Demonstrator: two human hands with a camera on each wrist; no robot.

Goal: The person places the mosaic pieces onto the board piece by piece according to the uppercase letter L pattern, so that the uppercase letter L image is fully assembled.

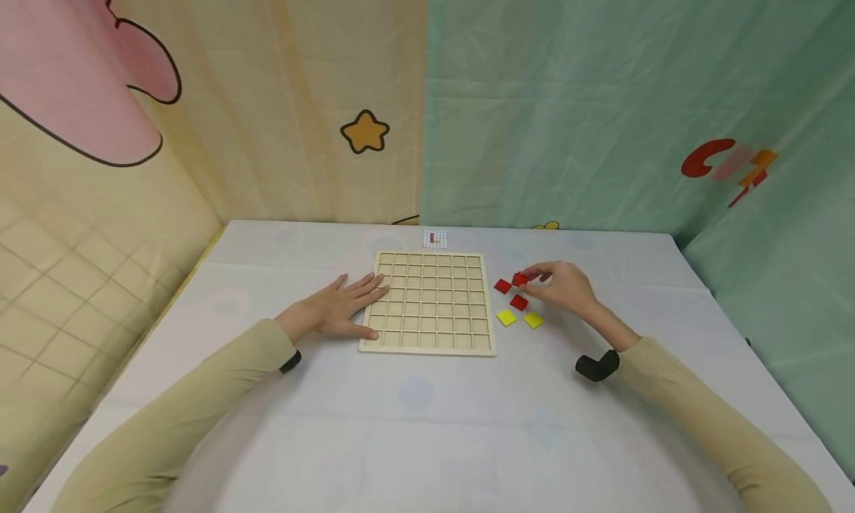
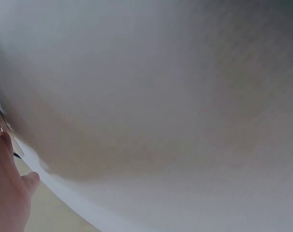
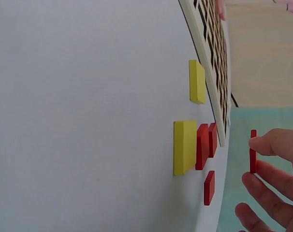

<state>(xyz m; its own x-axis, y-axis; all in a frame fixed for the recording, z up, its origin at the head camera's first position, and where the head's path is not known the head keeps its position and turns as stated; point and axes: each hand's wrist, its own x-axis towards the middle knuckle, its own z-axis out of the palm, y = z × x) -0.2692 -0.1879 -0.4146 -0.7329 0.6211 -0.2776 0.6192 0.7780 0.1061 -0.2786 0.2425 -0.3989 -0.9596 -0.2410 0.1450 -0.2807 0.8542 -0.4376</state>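
Setting: beige cartoon-print curtain [image 1: 300,164] fills the upper left of the frame, a green curtain [image 1: 568,90] the upper right; below them lies a table in a white cloth [image 1: 414,424].

Apparatus: the pale wooden grid board [image 1: 430,302] sits at the centre of the head view, its cells bare. A small printed grid card [image 1: 435,239] lies just beyond its top edge.

Left hand [image 1: 341,307]: fingers straight and spread, resting on the board's left margin. The left wrist view catches only part of it, at the lower left.

Right hand [image 1: 564,286]: thumb and fingertips pinch one square red tile [image 3: 253,158], right of centre in the head view. The right wrist view shows that tile edge-on, lifted clear of the cloth. Near it, right of the board, lie three loose red tiles [image 3: 209,188] and two yellow tiles [image 1: 505,318].

Technique, my judgement: keep the pinch light and on the rim, so the tile stays level and its underside is free to drop into a cell. Raise it enough to pass the neighbouring pieces without nudging them. Steady palm pressure on the left should keep the board from sliding. Check the card before choosing a cell; its pattern is too small to read surely here.
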